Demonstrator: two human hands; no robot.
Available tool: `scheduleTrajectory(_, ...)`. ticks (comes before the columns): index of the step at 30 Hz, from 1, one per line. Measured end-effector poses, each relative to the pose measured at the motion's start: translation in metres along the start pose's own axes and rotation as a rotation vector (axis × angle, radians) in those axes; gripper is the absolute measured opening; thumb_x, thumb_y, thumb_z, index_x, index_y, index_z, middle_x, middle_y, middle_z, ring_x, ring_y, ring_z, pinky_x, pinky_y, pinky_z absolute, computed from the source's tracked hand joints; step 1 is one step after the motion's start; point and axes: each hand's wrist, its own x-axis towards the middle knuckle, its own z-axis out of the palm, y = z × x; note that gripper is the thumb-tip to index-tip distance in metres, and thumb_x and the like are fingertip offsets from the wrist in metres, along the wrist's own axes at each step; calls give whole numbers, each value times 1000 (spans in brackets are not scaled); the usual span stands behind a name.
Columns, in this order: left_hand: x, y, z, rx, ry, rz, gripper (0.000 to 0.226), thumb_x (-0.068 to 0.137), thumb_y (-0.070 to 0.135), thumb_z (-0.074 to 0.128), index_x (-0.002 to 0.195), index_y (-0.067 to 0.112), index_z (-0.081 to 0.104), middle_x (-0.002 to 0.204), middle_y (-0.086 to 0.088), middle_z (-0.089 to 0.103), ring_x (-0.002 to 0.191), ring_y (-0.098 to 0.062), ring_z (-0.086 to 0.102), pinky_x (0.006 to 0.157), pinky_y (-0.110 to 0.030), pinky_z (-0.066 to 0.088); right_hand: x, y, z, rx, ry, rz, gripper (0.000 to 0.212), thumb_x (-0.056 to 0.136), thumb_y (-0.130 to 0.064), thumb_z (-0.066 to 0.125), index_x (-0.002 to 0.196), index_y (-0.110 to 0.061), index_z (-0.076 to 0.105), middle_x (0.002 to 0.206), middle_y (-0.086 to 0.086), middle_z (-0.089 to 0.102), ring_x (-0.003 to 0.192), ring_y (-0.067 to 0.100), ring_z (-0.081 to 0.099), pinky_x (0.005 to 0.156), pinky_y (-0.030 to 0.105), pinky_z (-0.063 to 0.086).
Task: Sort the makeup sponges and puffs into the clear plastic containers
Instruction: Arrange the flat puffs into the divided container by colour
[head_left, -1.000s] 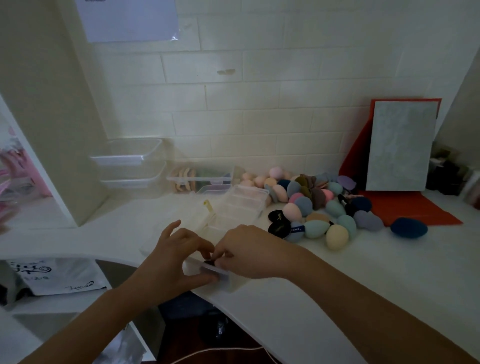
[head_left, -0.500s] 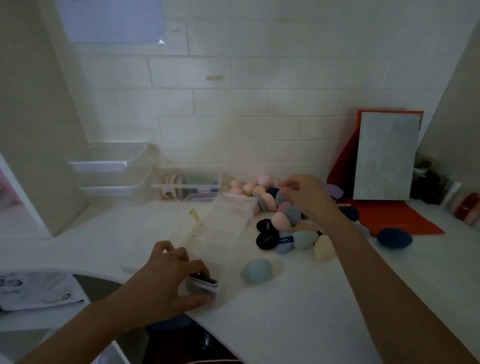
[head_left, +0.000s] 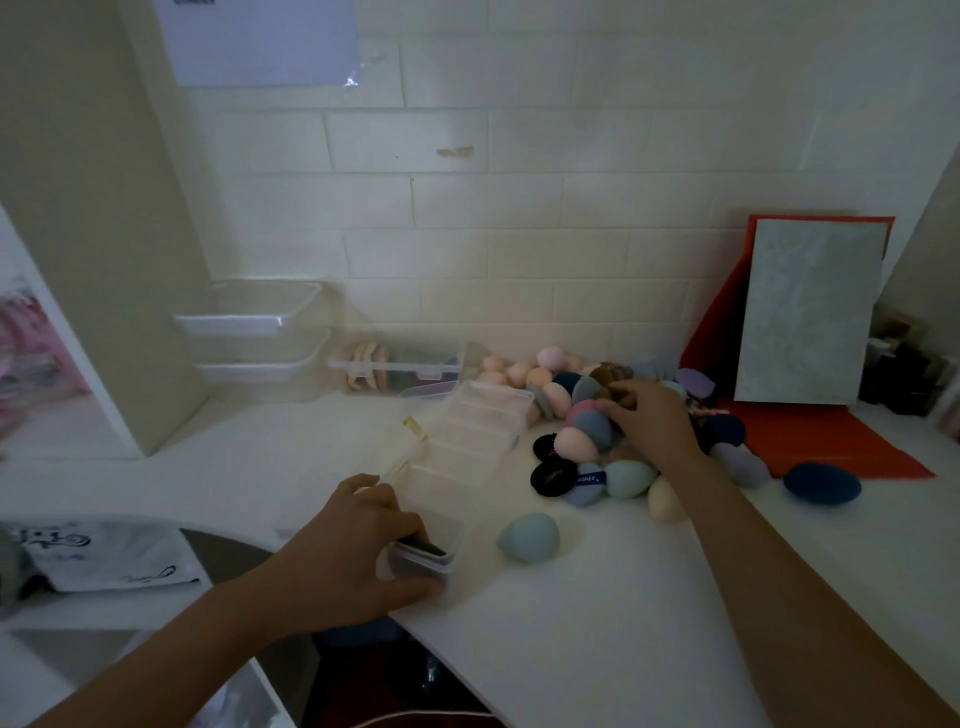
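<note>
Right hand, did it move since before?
Yes. The right hand left the near end of the divided box and reached away to the sponge pile beyond its far end.

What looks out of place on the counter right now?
Two strays: a pale blue egg-shaped sponge lies alone beside the clear divided plastic container, and a dark blue egg-shaped sponge sits apart by the red sheet. The rest are heaped at the right hand.

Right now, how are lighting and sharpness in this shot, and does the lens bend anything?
Head view: dim, flat light; a soft shadow beside the pale blue egg-shaped sponge; wide-angle lens slants edges of the white tiled wall; the right hand looks slightly soft.
</note>
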Motion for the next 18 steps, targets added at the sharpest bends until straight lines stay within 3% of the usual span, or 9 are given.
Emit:
scheduleTrajectory(5, 0, 5, -6, -42, -48, 22, 62, 68, 84, 30, 102, 44, 63, 79, 33, 43, 85, 13, 38, 93, -14, 21, -1, 0, 2, -58, 40, 68, 24, 93, -19, 55, 108, -5, 69, 106, 15, 69, 92, 26, 62, 77, 30, 45)
scheduleTrajectory(7, 0, 5, -9, -54, -70, 36, 58, 72, 81, 31, 102, 42, 63, 79, 33, 44, 88, 14, 38, 92, -13, 21, -3, -7, -5, -82, 130, 50, 22, 94, -17, 52, 99, -3, 69, 98, 14, 70, 81, 22, 59, 67, 28, 41)
scheduleTrajectory(10, 0, 6, -11, -58, -101, 34, 54, 75, 75, 32, 102, 41, 63, 79, 32, 42, 90, 17, 35, 88, -10, 20, -6, -38, -29, 22, 212, -56, 21, 93, -14, 54, 101, 0, 67, 95, 14, 69, 86, 25, 61, 70, 26, 41)
scheduleTrajectory(14, -1, 7, -10, -36, -138, -26, 61, 69, 82, 31, 104, 41, 61, 84, 24, 44, 87, 16, 34, 89, -11, 17, -20, -96, -61, 113, -81, -201, 19, 91, -20, 59, 106, -12, 68, 88, -2, 64, 78, 12, 58, 60, 2, 37)
scheduleTrajectory(18, -1, 11, -11, -4, -155, -60, 63, 66, 81, 38, 105, 37, 61, 92, 16, 53, 87, 8, 37, 90, -22, 23, -65, -144, -69, 211, -456, -316, 16, 86, -19, 66, 102, -17, 69, 78, -8, 65, 66, 6, 63, 60, 11, 51)
